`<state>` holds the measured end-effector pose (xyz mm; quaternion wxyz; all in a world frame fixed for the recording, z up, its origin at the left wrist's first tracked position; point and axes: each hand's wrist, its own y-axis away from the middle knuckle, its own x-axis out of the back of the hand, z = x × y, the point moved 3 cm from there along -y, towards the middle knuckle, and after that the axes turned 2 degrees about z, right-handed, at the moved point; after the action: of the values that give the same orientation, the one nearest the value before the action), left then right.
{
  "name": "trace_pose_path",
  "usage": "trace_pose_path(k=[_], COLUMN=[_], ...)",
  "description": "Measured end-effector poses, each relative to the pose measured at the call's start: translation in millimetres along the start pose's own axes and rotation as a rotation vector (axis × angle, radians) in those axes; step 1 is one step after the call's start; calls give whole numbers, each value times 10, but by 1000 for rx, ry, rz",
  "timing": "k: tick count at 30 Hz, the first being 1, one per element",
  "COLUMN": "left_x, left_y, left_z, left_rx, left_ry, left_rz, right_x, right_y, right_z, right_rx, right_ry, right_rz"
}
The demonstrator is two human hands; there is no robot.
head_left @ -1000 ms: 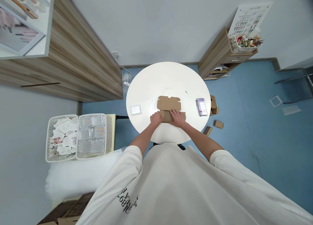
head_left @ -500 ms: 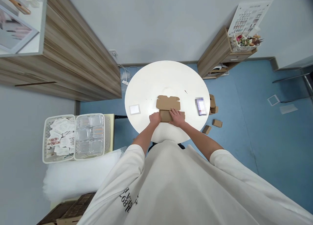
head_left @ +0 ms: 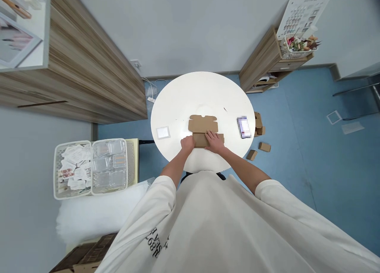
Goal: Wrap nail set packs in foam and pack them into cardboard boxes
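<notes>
A flat brown cardboard box blank [head_left: 203, 126] lies on the round white table [head_left: 202, 95], partly folded at its near end. My left hand [head_left: 188, 144] grips the near left corner of the cardboard with fingers curled. My right hand [head_left: 214, 142] presses down on the near right part of the fold, fingers bent over it. Both hands touch the cardboard.
A small white square packet [head_left: 163, 132] lies on the table to the left, a purple-and-white item [head_left: 244, 127] to the right. Small folded cardboard boxes [head_left: 259, 138] lie on the blue floor. White baskets [head_left: 92, 168] of packets stand at my left. Wooden cabinets flank the table.
The hands and cardboard hold almost the same pose; only the camera has shifted slightly.
</notes>
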<state>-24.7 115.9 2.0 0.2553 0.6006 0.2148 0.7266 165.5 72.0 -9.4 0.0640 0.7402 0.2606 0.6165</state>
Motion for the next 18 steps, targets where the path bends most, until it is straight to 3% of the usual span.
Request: trace_pose_path(k=[5, 9, 13, 18], left_x=[-25, -30, -39, -59], left_y=[80, 176, 172, 58], left_z=[-43, -85, -73, -7], left_rx=[-48, -182, -318, -346], left_ry=[35, 66, -34, -126], left_rz=[52, 140, 100, 54], right_x=[3, 17, 12, 15], right_y=[5, 15, 16, 2], right_z=[2, -6, -3, -1], right_rx=[-5, 10, 6, 10], right_ry=[-9, -16, -24, -7], right_rz=[8, 17, 12, 19])
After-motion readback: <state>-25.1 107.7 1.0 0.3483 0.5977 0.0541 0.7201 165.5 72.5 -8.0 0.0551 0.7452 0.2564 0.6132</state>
